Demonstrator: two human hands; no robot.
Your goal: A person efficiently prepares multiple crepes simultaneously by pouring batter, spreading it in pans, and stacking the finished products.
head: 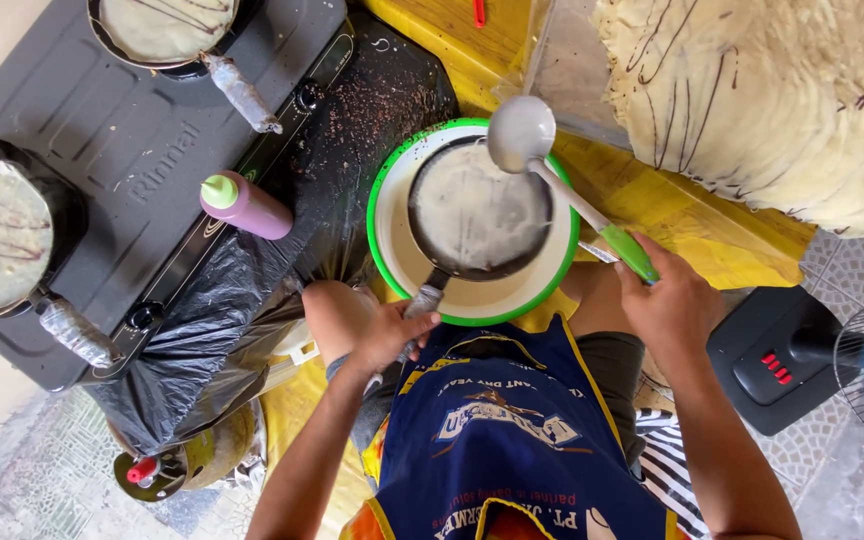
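A single head-worn camera looks almost straight down from above the person's own lap, close enough that the blue apron point(497, 440) fills the bottom centre. Both forearms enter from the lower edge and reach upward in the frame. The round green-rimmed plastic basin point(382, 190) sits at the middle, the dark grey two-burner gas stove point(122, 130) runs off the upper left, and a tiled floor point(857, 270) shows at right.

Low yellow board and tiled floor

The yellow board point(652, 200) carries a green-rimmed basin point(392, 255); at nine o'clock, a grey stove point(132, 130) holds a purple squeeze bottle point(252, 207).
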